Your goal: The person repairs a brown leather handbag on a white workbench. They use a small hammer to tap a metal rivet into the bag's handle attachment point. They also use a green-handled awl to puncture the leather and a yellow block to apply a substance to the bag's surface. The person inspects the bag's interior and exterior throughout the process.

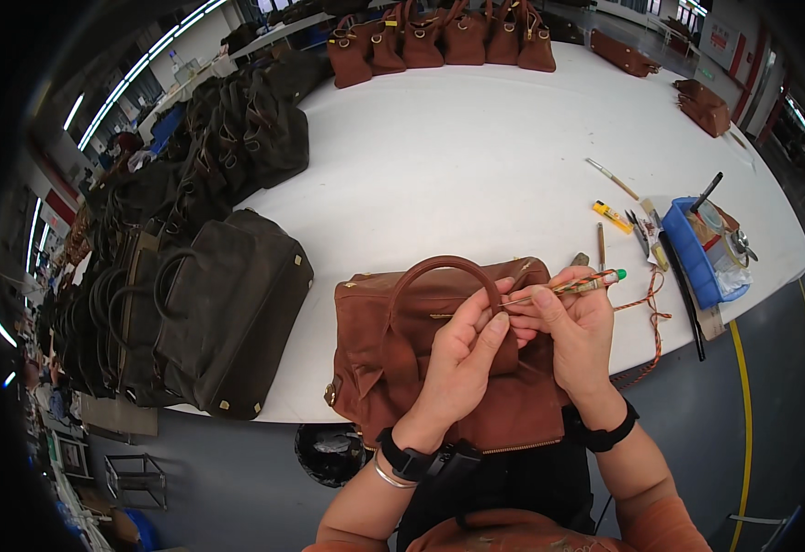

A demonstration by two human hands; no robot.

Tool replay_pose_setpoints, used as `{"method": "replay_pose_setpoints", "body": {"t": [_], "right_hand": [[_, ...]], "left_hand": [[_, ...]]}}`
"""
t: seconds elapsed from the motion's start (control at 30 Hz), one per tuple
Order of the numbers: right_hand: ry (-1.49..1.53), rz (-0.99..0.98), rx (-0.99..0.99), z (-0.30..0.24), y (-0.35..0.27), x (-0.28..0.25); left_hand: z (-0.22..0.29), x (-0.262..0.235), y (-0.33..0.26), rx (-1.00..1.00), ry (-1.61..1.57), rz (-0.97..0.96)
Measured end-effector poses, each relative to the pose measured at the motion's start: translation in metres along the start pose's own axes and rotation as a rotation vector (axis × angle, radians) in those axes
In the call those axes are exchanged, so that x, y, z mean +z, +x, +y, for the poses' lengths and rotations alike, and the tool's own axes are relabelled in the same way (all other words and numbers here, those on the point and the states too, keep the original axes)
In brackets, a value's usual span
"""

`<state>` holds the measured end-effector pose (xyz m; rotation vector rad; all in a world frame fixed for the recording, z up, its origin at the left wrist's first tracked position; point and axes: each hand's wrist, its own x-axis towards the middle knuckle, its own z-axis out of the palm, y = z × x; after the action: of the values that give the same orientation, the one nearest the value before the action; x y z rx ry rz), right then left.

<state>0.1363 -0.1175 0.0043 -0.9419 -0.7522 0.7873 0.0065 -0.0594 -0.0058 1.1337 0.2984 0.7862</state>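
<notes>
A brown leather handbag (364,317) lies in front of me at the table's near edge, its zipper edge toward my body. My left hand (457,359) is closed on the bag's rounded handle (432,264), pinching it near its right end. In my right hand (582,336) is a slim pen-like tool (588,283) with a clear, green-ended handle and a thin metal shaft. Its tip points left and meets the handle beside my left fingertips; exact contact is hidden by the fingers. A twisted red-and-black cord (657,317) lies to the right, apparently leading to the tool.
Dark handbags (237,304) crowd the left side. Several brown handbags (465,39) line the far edge. Right of my work are a yellow lighter (612,216), a brush (612,178), a blue bin (687,248) of small tools and a black strip (683,294). A stool (136,478) stands lower left.
</notes>
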Motion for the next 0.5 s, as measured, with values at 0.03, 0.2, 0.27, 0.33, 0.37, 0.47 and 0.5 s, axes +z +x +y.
{"method": "replay_pose_setpoints", "body": {"t": [0.03, 0.2, 0.27, 0.33, 0.37, 0.47, 0.5], "right_hand": [[0.011, 0.007, -0.001, 0.0013, 0.0002, 0.0003], [0.009, 0.02, -0.003, -0.0001, -0.0009, 0.002], [-0.009, 0.031, -0.01, -0.0009, -0.0012, 0.0039], [0.007, 0.03, -0.015, -0.0016, -0.0012, 0.0057], [0.015, 0.03, -0.018, -0.0016, -0.0011, 0.0064], [-0.012, 0.031, -0.018, 0.0007, -0.0008, 0.0057], [-0.027, 0.032, -0.024, 0.0015, -0.0008, 0.0053]], "left_hand": [[-0.0005, -0.0003, 0.0001, 0.001, -0.005, -0.003], [-0.0025, -0.0014, 0.0004, 0.011, -0.006, -0.008], [-0.0032, -0.0016, 0.0006, 0.01, -0.013, -0.012], [-0.003, -0.0018, -0.0002, 0.01, -0.018, -0.013], [-0.0029, -0.0021, -0.0005, 0.011, -0.012, -0.011], [-0.0031, -0.0025, -0.0005, 0.01, -0.002, -0.01], [-0.003, -0.0027, -0.0005, 0.007, -0.002, -0.011]]}}
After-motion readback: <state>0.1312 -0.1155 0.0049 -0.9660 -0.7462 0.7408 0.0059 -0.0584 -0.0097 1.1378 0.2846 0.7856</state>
